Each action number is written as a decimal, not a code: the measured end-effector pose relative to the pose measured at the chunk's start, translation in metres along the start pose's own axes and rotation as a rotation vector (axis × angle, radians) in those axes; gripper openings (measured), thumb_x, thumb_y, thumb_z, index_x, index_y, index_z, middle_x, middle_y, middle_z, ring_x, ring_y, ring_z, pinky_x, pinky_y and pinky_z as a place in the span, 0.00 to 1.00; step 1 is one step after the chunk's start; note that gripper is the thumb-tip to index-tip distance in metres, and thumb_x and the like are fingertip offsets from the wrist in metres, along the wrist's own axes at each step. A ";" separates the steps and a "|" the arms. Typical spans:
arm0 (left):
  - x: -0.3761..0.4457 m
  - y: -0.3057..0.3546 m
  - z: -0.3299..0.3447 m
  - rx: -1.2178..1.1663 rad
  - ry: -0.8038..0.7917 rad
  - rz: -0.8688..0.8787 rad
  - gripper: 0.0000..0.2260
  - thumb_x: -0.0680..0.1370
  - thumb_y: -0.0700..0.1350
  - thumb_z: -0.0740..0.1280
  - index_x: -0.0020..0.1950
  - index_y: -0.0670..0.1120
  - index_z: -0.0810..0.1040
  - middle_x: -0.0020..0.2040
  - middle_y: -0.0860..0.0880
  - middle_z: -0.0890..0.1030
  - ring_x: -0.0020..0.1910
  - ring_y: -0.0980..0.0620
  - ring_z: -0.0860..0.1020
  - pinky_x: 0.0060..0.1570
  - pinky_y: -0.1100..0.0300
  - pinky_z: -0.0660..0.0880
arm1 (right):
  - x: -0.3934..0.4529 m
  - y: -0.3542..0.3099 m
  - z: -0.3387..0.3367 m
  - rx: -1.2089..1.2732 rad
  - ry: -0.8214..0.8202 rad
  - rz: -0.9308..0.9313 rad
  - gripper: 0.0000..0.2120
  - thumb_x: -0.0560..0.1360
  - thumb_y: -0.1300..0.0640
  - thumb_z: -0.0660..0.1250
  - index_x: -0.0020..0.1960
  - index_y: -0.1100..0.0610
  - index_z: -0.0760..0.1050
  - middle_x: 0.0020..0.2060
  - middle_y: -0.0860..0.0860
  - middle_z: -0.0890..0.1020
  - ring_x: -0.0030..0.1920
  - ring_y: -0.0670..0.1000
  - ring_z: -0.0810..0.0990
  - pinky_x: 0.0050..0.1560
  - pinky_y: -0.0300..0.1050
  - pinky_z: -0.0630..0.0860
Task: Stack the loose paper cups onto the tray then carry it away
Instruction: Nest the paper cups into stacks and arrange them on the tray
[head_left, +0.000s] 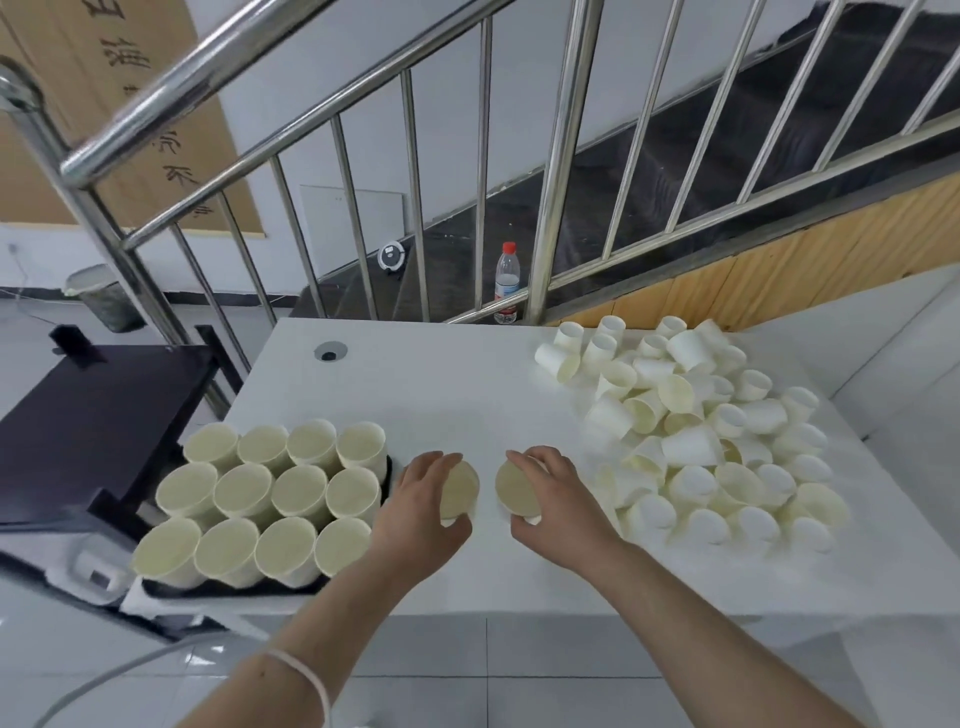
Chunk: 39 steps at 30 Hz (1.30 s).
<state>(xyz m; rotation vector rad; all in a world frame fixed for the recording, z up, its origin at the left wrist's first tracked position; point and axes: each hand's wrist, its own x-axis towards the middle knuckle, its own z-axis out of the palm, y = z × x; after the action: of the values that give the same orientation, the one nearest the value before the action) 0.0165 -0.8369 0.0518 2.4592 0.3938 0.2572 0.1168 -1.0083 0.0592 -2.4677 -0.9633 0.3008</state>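
Left hand (422, 506) and right hand (553, 499) each grip a paper cup.

A white desk (415, 384) with a round cable hole (330, 352) stands beyond the hands, against a polished steel stair railing (558, 156) whose bars slant up to the right over dark stair treads (675, 171) and a wooden stringer (779, 275). A clear bottle with a red cap (507, 283) stands on the lowest step behind the bars, near a round white device (391, 255). Left of the hands lie a black stand (98, 415), a grey bin (101, 296), a white wall with a brown lettered board (130, 119), and pale glossy floor tiles (519, 675) lie below the desk edge.
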 end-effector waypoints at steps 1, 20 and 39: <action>-0.007 -0.008 -0.009 -0.001 0.010 -0.003 0.30 0.71 0.45 0.69 0.72 0.50 0.66 0.70 0.51 0.67 0.68 0.49 0.67 0.61 0.58 0.70 | 0.000 -0.012 0.006 -0.001 0.005 -0.005 0.34 0.73 0.55 0.66 0.76 0.49 0.58 0.69 0.46 0.61 0.69 0.48 0.61 0.61 0.45 0.73; -0.070 -0.200 -0.169 0.019 0.082 -0.152 0.31 0.71 0.43 0.70 0.73 0.52 0.64 0.70 0.55 0.66 0.68 0.51 0.63 0.57 0.62 0.66 | 0.056 -0.225 0.143 0.110 -0.078 -0.061 0.34 0.73 0.55 0.67 0.76 0.46 0.58 0.70 0.41 0.60 0.69 0.44 0.61 0.64 0.42 0.69; -0.077 -0.272 -0.177 0.079 -0.051 -0.301 0.34 0.73 0.47 0.70 0.75 0.54 0.58 0.73 0.57 0.61 0.71 0.53 0.62 0.58 0.56 0.74 | 0.091 -0.266 0.200 -0.010 -0.278 -0.103 0.36 0.72 0.55 0.68 0.76 0.47 0.57 0.68 0.46 0.61 0.67 0.49 0.65 0.61 0.48 0.73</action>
<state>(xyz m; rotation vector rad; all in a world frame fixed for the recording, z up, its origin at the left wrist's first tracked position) -0.1635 -0.5585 0.0168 2.4355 0.7550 0.0523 -0.0438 -0.7058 0.0167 -2.4168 -1.2018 0.6182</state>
